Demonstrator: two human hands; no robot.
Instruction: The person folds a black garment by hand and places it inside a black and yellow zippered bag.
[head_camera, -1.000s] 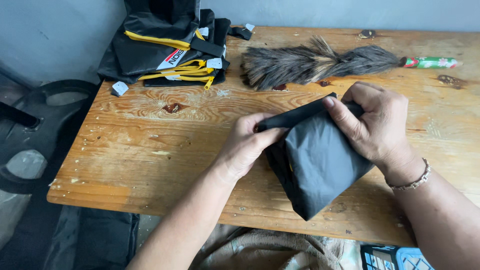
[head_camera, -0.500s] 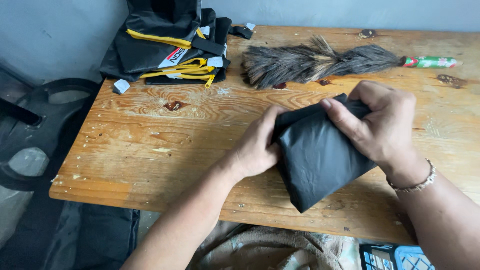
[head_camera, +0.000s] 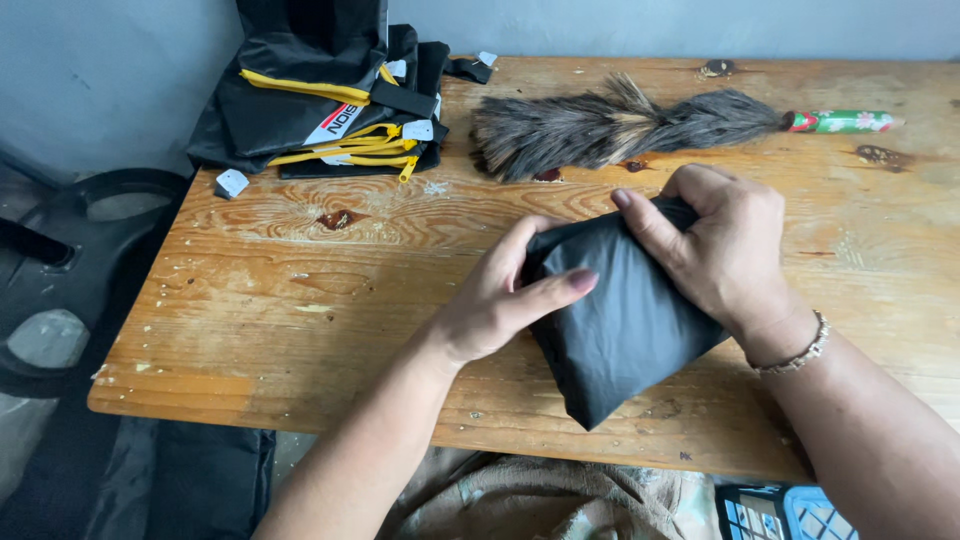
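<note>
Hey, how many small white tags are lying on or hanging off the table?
4 that I can see: one loose tag near the table's left edge, two on the black and yellow pile, one behind it. Folds may hide more.

The folded cloth (head_camera: 620, 330) I have in both grips is plain charcoal black, matt, with no print or stitching in another colour. My left grip (head_camera: 500, 300) shows a dark plum-painted thumbnail; my right grip (head_camera: 720, 250) has the same plum on a fingernail, and a silver-toned beaded bracelet (head_camera: 795, 352) at the wrist. The worktop (head_camera: 300, 300) is honey-orange wood with darker brown grain swirls, knots and pale scuffs. At its far edge I see a pile of black bags (head_camera: 320, 100) trimmed with yellow zips and white tags. The feather duster (head_camera: 610, 128) is mottled grey-brown, its handle (head_camera: 840, 122) green and red with small white flowers.
</note>
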